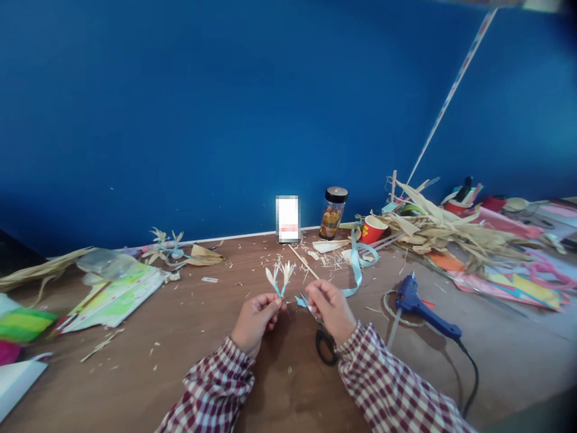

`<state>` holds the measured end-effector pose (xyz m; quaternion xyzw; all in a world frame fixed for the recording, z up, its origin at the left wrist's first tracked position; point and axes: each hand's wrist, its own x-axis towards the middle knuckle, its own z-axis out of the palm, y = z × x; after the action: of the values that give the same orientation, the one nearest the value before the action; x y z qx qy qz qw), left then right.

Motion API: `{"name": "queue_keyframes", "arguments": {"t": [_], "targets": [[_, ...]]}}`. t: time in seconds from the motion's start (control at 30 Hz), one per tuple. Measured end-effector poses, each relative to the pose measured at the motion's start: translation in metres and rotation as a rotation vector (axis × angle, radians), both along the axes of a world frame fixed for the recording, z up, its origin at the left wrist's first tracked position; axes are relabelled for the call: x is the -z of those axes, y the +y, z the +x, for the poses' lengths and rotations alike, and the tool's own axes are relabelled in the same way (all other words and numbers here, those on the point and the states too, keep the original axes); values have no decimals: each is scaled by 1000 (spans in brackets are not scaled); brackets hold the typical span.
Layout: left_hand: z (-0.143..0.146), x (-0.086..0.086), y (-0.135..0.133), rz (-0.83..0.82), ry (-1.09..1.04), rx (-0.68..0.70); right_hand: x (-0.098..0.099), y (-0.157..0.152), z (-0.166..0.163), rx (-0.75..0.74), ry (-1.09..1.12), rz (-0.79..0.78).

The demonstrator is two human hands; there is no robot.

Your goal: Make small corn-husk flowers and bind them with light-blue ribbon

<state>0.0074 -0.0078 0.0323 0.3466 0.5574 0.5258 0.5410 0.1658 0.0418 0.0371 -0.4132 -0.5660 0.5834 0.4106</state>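
Between the thumb and fingers of my left hand (256, 322) is a small husk flower (282, 279), pale-tipped, with light blue at its stem. It stands upright above the tabletop. Beside it, to the right, my right hand (329, 310) is closed in a pinch; what sits in its fingertips is too small to make out. A short light blue ribbon end (300, 302) shows just left of those fingertips. Scissors with black handles (326, 347) lie under my right hand, their blades partly covered by it. Behind that hand a long light blue ribbon (356, 264) curls across the table.
A blue glue gun (424, 310) with its cord lies at right. Behind stand a black-lidded jar (333, 213), a red paper cup (373, 229) and a blurred white object (287, 218). Dried husks (469, 231) pile up at right; a green-painted sheet (119, 294) lies left.
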Motion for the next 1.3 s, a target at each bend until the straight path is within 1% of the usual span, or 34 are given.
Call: {"name": "queue_keyframes", "arguments": {"t": [0.13,0.23,0.3,0.4,0.5,0.6,0.67,0.73,0.87,0.93,1.07,1.2,1.3], "targets": [[-3,1,1,25,9,-20,-5,3,8,79,71,-35],[-3,0,1,15,28,-2,-9,2,12,13,10,-11],[-3,-1,1,14,34,13,-14,0,14,-55,-84,54],[-2,-3,0,19,37,11,-26,-3,19,-97,-246,231],[-2,-3,-1,7,37,-4,-39,-3,29,-78,-380,370],[-3,-1,0,-2,46,-1,-46,1,43,-8,-485,440],[-3,1,1,-4,55,11,-44,5,51,26,-558,469],[-3,3,1,-8,64,17,-38,8,54,8,-668,492],[-4,6,1,-12,88,14,-22,1,50,-155,-924,502],[-4,7,1,-9,99,13,-15,-7,44,-200,-1022,521],[-4,9,1,-1,110,11,-9,-19,35,-165,-1133,593],[-3,8,1,-8,106,8,-10,-22,30,-118,-1179,576],[-3,8,1,-3,90,8,-11,-26,30,-104,-1205,592]]}}
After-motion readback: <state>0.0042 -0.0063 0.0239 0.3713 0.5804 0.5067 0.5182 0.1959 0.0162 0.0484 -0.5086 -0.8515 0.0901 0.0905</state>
